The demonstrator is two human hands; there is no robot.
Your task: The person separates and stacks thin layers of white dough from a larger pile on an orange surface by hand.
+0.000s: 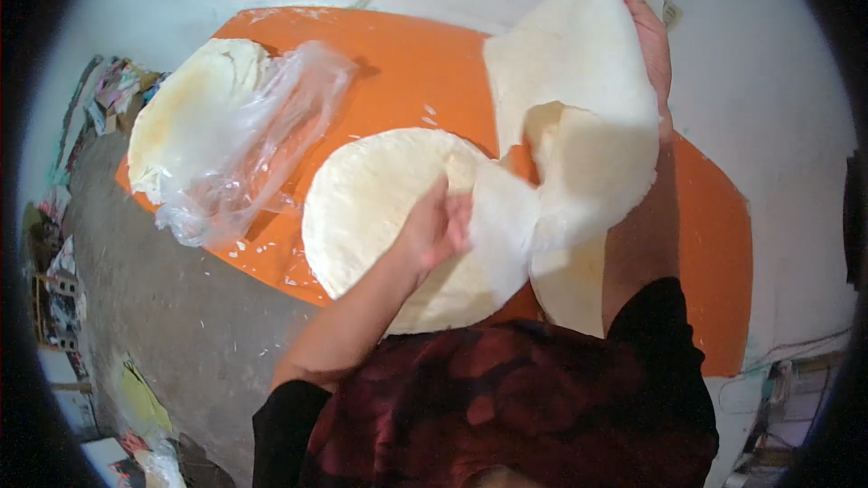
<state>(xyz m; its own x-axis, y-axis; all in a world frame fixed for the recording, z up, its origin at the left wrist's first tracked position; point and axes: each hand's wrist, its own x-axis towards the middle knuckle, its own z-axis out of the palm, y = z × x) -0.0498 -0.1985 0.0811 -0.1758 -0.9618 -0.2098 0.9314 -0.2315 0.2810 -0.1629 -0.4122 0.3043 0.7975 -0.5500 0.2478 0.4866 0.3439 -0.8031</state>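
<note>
Before me lies a stack of thin, round, pale sheets (366, 210), seemingly flatbread or dough. My left hand (441, 224) is over its middle with curled fingers, against a small folded beige flap; blur hides whether it pinches the flap. My right hand (647, 41) holds up the far right edge of a large pale sheet (576, 61), its thumb hidden behind. That sheet hangs down and folds beside the stack, with a gap showing orange beneath. Another pale layer (569, 278) lies under it, near my body.
The orange board (400, 47) carries a second stack of pale rounds (196, 102) at the left, partly covered by a clear plastic bag (271, 142). White crumbs lie near the board's front edge. A grey floor (163, 264) and cluttered items (122, 95) are further left; a pale wall is behind.
</note>
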